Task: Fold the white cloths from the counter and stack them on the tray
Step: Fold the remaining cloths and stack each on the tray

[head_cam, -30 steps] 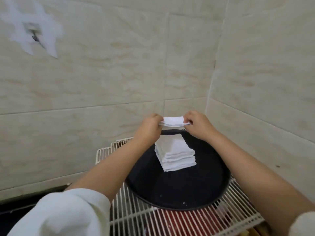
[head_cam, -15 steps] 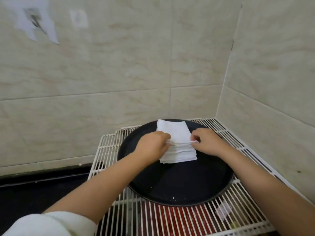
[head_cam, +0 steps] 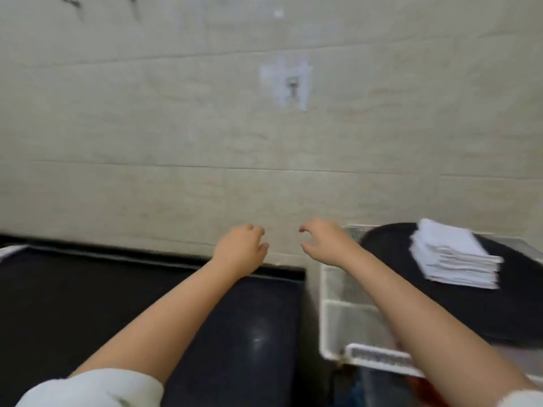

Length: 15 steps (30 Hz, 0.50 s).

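A stack of folded white cloths [head_cam: 454, 255] lies on the round black tray [head_cam: 388, 248] at the right, which sits on a white wire rack [head_cam: 346, 312]. My left hand [head_cam: 239, 251] hovers over the back edge of the black counter [head_cam: 102, 289], fingers loosely curled, holding nothing. My right hand [head_cam: 323, 243] hangs a little to its right, left of the tray, fingers relaxed and empty. Both hands are well clear of the stack. The picture is blurred by motion.
A beige tiled wall rises right behind the counter, with a small hook on a white patch [head_cam: 291, 83]. A pale edge of something [head_cam: 11, 251] shows at the far left of the counter. Something red lies under the rack.
Both hands let go of the folded cloth, which now tops the stack, and moved left off the tray. My view swung left, so the tray now sits at the right.
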Each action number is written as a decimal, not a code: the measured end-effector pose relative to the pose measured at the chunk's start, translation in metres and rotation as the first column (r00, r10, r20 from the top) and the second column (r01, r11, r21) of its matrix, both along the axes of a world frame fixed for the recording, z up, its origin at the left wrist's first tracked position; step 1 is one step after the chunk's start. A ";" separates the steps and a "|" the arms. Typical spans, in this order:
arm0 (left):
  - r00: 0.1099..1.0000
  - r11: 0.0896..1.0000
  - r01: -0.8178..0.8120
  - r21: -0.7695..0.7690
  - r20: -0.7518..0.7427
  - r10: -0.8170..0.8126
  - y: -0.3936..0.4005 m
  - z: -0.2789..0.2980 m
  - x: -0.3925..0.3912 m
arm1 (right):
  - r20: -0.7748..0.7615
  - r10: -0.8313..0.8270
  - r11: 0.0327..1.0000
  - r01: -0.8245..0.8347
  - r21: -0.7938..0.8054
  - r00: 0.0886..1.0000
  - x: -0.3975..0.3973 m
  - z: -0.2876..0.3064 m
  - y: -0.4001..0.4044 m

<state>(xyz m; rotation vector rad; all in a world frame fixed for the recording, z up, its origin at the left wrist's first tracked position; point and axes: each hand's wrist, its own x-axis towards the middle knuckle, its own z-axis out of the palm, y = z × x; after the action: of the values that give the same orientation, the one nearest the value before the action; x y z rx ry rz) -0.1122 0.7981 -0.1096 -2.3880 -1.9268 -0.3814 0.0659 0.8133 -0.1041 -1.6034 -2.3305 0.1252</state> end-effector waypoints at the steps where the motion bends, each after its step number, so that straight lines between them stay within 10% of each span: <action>1: 0.998 0.998 -0.066 0.021 -0.003 0.067 -0.012 -0.001 -0.041 | -0.019 0.058 0.998 -0.058 0.006 0.998 -0.042 -0.001 -0.003; 15: 0.580 0.584 -0.812 0.028 -0.077 0.811 -0.234 -0.036 -0.470 | -0.009 0.728 0.685 -0.728 -0.035 0.685 -0.527 -0.021 -0.108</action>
<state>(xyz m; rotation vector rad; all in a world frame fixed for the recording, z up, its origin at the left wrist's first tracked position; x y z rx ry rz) -0.5822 0.5637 -0.1451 -1.2043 -2.6779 -0.1876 -0.4610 0.7051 -0.1254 -0.5688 -2.8410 0.3350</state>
